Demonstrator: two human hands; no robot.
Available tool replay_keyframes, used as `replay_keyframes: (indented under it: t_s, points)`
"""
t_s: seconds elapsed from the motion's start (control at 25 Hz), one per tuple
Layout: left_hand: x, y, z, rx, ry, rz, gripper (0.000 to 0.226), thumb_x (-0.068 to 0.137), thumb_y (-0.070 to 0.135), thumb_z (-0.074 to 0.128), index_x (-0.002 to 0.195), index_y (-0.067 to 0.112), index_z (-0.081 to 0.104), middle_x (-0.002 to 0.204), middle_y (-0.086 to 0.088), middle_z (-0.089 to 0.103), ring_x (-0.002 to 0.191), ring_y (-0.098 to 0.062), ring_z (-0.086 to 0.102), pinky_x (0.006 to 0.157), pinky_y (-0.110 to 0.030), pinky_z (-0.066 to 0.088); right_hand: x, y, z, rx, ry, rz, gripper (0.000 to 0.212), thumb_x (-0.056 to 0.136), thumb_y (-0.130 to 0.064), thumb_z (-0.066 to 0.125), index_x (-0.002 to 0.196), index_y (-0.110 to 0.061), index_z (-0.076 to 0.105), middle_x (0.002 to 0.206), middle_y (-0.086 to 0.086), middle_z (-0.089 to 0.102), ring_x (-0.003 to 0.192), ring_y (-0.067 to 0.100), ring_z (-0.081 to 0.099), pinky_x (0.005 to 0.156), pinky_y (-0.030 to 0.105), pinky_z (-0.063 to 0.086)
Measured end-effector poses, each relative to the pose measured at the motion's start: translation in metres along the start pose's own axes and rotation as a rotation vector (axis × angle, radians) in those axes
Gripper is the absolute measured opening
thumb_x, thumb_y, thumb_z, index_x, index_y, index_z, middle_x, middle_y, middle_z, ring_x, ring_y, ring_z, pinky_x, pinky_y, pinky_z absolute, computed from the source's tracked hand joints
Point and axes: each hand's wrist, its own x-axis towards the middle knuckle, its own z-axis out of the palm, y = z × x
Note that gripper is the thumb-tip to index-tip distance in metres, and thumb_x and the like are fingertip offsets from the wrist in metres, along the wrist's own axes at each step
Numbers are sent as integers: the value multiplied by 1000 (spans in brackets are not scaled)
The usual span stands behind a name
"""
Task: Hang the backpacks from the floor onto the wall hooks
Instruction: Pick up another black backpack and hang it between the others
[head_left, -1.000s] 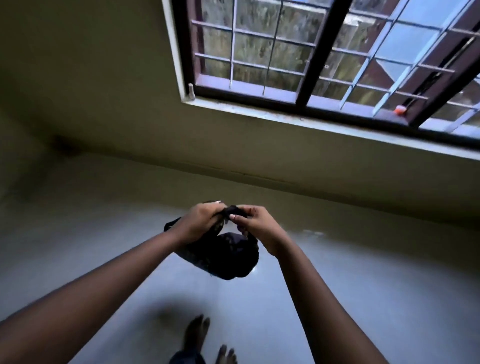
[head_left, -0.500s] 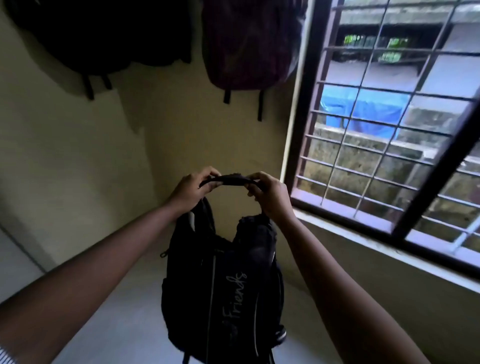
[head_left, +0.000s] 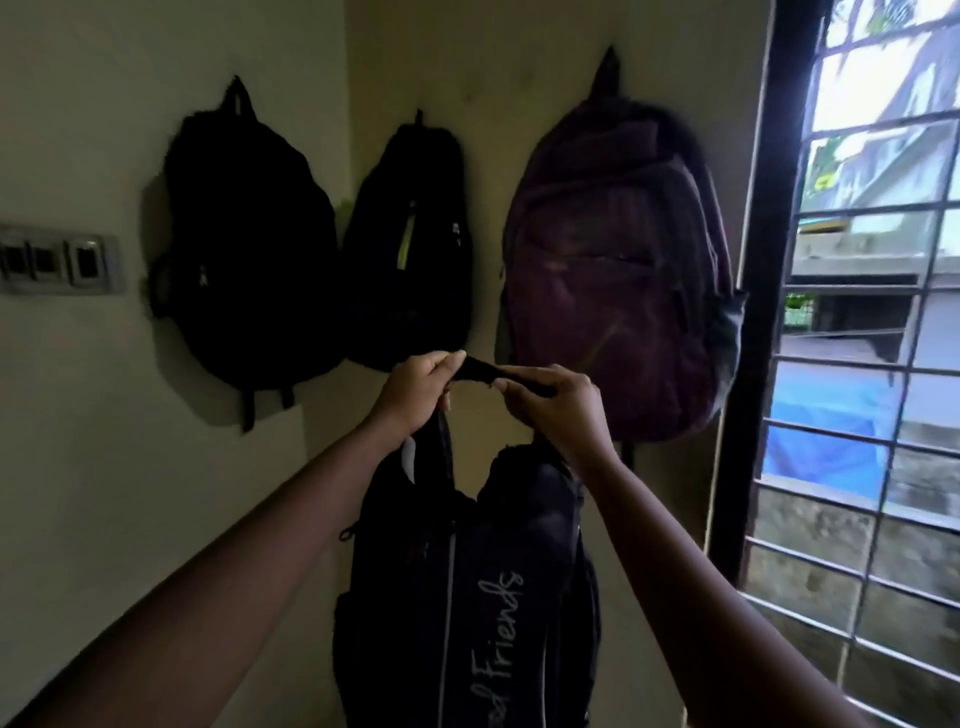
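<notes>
Cream walls are meeting in a corner at the far side, and a barred window (head_left: 852, 322) is letting in daylight on the right. Three bags are already hanging there: a black backpack (head_left: 244, 234) on the left wall, a second black backpack (head_left: 410, 244) just beside the corner, and a purple backpack (head_left: 618, 270) near the window. A switch plate (head_left: 57, 260) is sitting at the far left.

The person is holding up the black "Friends" backpack (head_left: 467, 587) in front of the wall, below the hanging ones. The left hand (head_left: 421, 389) and the right hand (head_left: 556, 405) are each pinching one end of its top loop (head_left: 480, 370), pulling it taut between them. The bag is hanging straight down from this loop, so its long axis is vertical, top end up, and the printed side is facing the camera.

I judge that the carrying step is in progress and the hooking is not yet done. No free hook is showing clearly. The next move is probably asking for lifting the loop higher, finding an empty hook, and keeping the loop open enough to slip over it.
</notes>
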Motion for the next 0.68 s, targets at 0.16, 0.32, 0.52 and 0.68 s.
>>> replay_keyframes:
  t_s: [0.16,0.32,0.52,0.68]
  points:
    - [93,-8,-18,14,25,97,38,96,39,38,98,11,65,84,1,58,79,-10,55,80,-28,40,100,8,19,-53,80,-123,20,76,-32,73,95,-26,76,91,-3,73,78,6,65,68,7,49]
    - [183,-17,-37,-36,38,172,47,95,44,36,121,10,56,111,-2,57,107,-17,54,96,-33,40,194,5,34,-41,141,-208,20,77,-25,74,95,-17,76,95,1,74,77,3,63,76,13,52]
    - [282,-17,-50,-61,135,225,41,97,40,31,88,6,52,84,-5,54,85,-21,53,73,-30,36,298,3,66,-19,279,-279,23,80,-21,71,97,-6,75,99,10,75,85,10,65,77,18,48]
    - [359,-14,-60,-29,252,313,33,99,37,29,80,19,48,73,5,47,66,-7,44,62,-24,33,375,3,89,-95,417,-366,28,82,-28,68,101,-8,73,101,13,73,91,23,68,83,31,51]
